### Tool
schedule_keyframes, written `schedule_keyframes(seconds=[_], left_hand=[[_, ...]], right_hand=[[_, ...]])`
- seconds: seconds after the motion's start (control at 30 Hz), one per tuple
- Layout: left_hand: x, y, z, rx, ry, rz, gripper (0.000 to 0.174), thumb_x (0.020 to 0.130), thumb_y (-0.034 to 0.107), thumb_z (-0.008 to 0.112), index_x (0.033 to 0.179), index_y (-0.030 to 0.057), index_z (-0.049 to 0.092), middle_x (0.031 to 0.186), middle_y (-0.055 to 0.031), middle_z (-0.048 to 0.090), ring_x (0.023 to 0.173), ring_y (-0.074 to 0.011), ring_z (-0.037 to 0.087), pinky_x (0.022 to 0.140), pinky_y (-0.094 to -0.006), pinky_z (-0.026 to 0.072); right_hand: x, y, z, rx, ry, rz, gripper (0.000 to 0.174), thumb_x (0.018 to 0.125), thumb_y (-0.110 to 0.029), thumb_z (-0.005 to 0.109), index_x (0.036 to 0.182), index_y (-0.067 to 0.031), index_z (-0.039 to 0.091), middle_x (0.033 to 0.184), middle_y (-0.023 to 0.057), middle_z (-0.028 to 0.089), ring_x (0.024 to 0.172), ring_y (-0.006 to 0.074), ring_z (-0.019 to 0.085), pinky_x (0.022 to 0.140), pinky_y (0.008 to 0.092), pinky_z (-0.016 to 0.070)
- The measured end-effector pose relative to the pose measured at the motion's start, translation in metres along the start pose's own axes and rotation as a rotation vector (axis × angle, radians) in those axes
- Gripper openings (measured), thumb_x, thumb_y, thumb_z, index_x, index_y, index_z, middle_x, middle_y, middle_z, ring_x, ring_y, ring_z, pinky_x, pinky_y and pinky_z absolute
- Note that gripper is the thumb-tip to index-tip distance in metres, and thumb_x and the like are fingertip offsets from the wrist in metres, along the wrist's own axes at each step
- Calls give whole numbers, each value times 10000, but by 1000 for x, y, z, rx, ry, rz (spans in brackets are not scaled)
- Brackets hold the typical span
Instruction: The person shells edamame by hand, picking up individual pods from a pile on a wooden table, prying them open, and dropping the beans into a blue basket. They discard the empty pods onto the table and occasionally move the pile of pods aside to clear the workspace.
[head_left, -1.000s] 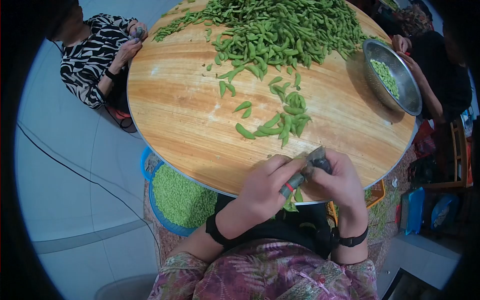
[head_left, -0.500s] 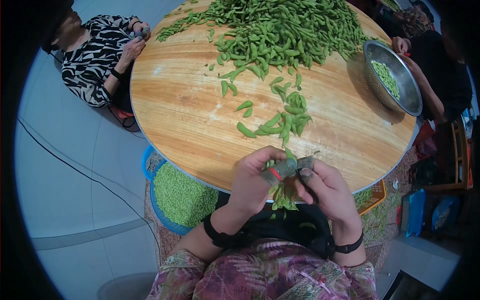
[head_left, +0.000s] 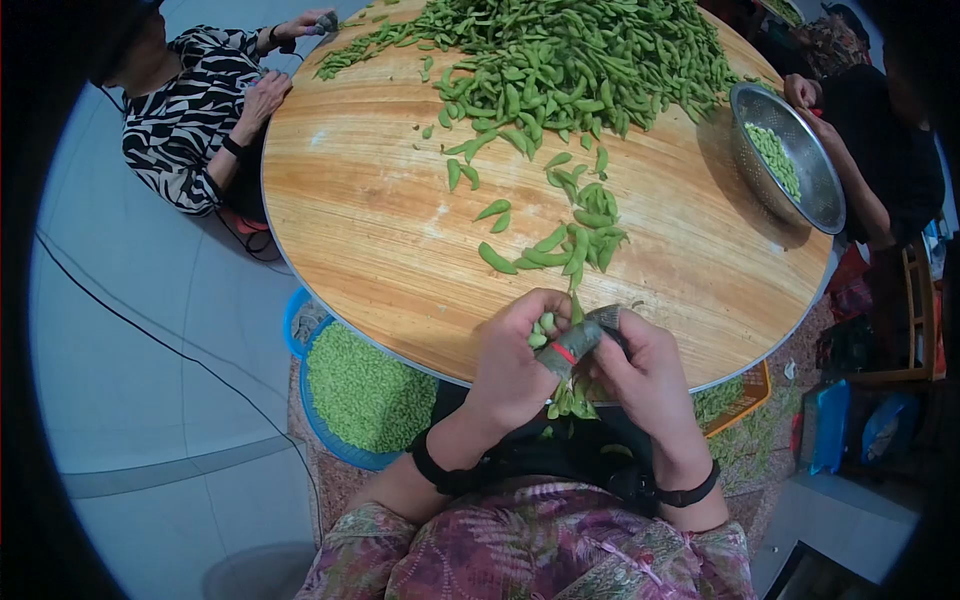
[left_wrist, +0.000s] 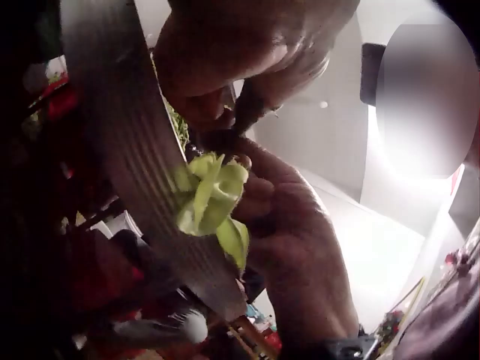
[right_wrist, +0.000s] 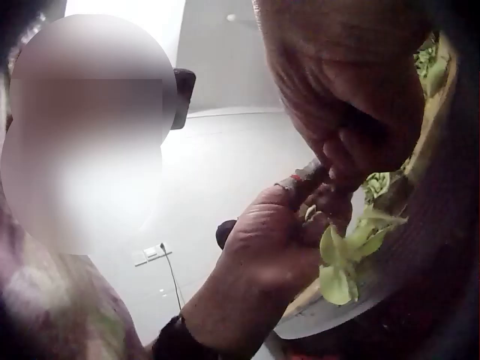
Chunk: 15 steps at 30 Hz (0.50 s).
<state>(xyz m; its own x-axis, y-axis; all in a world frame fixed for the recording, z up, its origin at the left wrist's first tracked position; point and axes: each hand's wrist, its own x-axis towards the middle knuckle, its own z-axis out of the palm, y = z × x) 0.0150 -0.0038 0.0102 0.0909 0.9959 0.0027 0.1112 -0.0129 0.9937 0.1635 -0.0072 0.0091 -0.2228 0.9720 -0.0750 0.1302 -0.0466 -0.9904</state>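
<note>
In the head view my left hand (head_left: 508, 355) grips a green edamame pod (head_left: 576, 308) at the table's near edge. Several shelled beans (head_left: 541, 330) sit in its curled fingers. A grey cover with a red band wraps the left thumb (head_left: 572, 348). My right hand (head_left: 648, 375) meets it, pinching at the pod with thumb and fingers; a grey cover (head_left: 606, 317) shows on one finger. Split pods (head_left: 570, 402) hang below, between the hands. Both wrist views show pale pods (left_wrist: 214, 199) close by the fingers; the pinch itself is partly hidden.
A round wooden table (head_left: 370, 220) bears a big heap of pods (head_left: 580, 60) and a smaller cluster (head_left: 590, 235). A steel colander (head_left: 745, 170) with beans stands right. Below are a blue basin of beans (head_left: 365, 395) and an orange basket (head_left: 755, 390). Two people sit at the sides.
My right hand came away from the left slightly, then closed in again on the pod. The left hand turned, showing beans in its fingers. The person at left has reached one hand toward the table.
</note>
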Motion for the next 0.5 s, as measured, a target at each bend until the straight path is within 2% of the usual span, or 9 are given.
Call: schedule_keyframes(seconds=[0.13,0.2,0.23,0.3,0.33,0.37,0.43,0.47,0.5], left_hand=[[2,-15,-3,129,88,191,194,733,-72,537,915,-12,569,783,6,555,684,-84,506,610,-209,412],[4,-22,-10,-333,92,11,244,714,-93,500,927,-14,589,783,-13,566,690,-90,513,614,-220,417],[6,-23,-14,-333,91,12,244,714,-93,500,927,-14,589,783,-13,566,690,-90,513,614,-220,417],[10,-22,-20,265,-10,151,294,693,-108,463,938,-11,593,750,-60,567,671,-134,531,620,-244,427],[9,-17,-21,414,-124,228,312,675,-100,459,942,-8,592,747,-114,575,682,-208,563,640,-279,442],[9,-9,-22,415,-124,231,312,675,-100,459,942,-8,592,747,-114,575,682,-208,563,640,-279,442],[6,0,-23,411,-534,218,314,668,-81,473,951,-10,590,781,-142,587,732,-265,582,666,-303,450],[4,0,-19,302,-583,81,267,707,-38,531,965,-6,592,820,-146,600,778,-259,596,677,-313,453],[2,-4,-17,302,-578,82,267,707,-38,531,965,-6,592,820,-146,600,778,-259,596,677,-313,453]], right_hand=[[11,-8,-5,256,-67,281,156,893,-157,522,830,-18,553,601,-41,501,498,27,428,430,189,329],[18,-5,-5,137,-117,210,166,863,-165,556,822,-7,529,581,4,538,478,103,507,428,259,386],[24,-6,-4,137,-117,210,166,863,-165,556,822,-7,529,581,4,538,478,103,507,428,259,386],[35,-10,0,-910,172,-237,218,823,-203,592,804,-5,500,606,111,578,489,242,573,446,346,432],[39,-11,4,-972,193,-214,237,776,-202,615,798,-5,484,613,186,567,557,339,584,487,419,451],[42,-7,4,-972,196,-216,237,776,-202,615,798,-5,484,613,186,567,557,339,584,487,419,451],[48,3,6,-1169,226,-241,216,753,-170,621,812,-5,495,580,179,555,560,344,580,498,422,458],[49,3,4,-1171,223,-247,216,753,-170,621,812,-5,495,580,179,555,560,344,580,498,422,458],[48,3,2,-1118,253,-241,197,745,-155,615,796,-3,502,576,177,556,562,341,581,501,418,456]])
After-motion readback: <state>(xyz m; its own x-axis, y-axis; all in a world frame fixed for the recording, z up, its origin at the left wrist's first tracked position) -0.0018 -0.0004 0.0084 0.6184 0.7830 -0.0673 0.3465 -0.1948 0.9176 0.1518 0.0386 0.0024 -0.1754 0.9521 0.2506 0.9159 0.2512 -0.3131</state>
